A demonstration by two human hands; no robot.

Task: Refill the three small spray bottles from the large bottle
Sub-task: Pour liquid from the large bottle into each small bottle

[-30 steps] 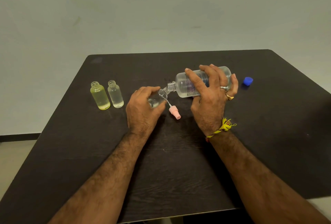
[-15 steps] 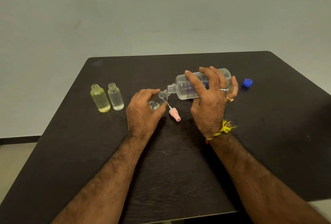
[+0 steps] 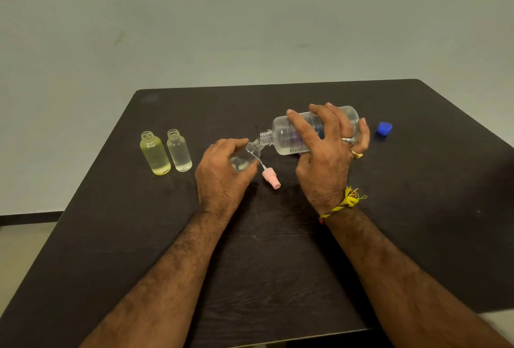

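I had the large bottle (image 3: 289, 136) tipped nearly flat over the middle of the dark counter (image 3: 278, 264), my right hand (image 3: 325, 158) wrapped over its barrel, fingers closed around it. It was clear plastic with a printed label, uncapped, its threaded neck pointing left and down, and a shallow pool of clear liquid lay along its lower side. My left hand (image 3: 222, 172) kept a closed grip on a small clear spray bottle (image 3: 247, 157), tilted so that its open mouth met the neck of the big one; a little clear liquid sat at its base. A pink spray head (image 3: 271, 178) with its dip tube lay on the counter just beside that hand. Well off to the left two more small bottles stood upright, side by side, both open: the yellow-tinted bottle (image 3: 155, 153) and the clear small bottle (image 3: 179, 151) (each looked mostly full). The blue cap (image 3: 384, 128) rested on the counter right of the large bottle.
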